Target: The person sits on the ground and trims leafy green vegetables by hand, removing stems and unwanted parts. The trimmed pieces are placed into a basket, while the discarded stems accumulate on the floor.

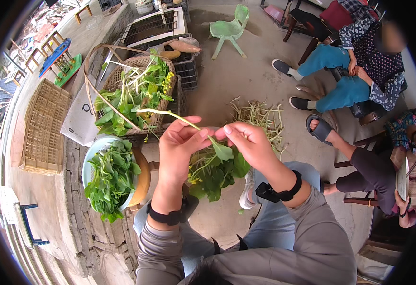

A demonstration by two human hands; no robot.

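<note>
A leafy green stalk (177, 116) is pinched between the thumb and fingers of my left hand (181, 146). Its pale cut end points up and left, and its leaf (223, 152) hangs towards my right hand (247, 144). The right thumb and forefinger are close together beside the stem; whether they grip anything is hidden. Beneath both hands is a heap of leafy greens (216, 176) with small yellow flowers, partly covered by them. To the left, picked green leaves (110, 178) fill a light blue basin (86, 158).
Beyond the basin, a handled wicker basket (170, 76) holds more flowering greens (147, 80). Pale stem scraps (259, 119) lie on the concrete floor (215, 83). A green plastic chair (227, 28) stands farther off. Two seated people (347, 85) are at the right, their feet reaching inward.
</note>
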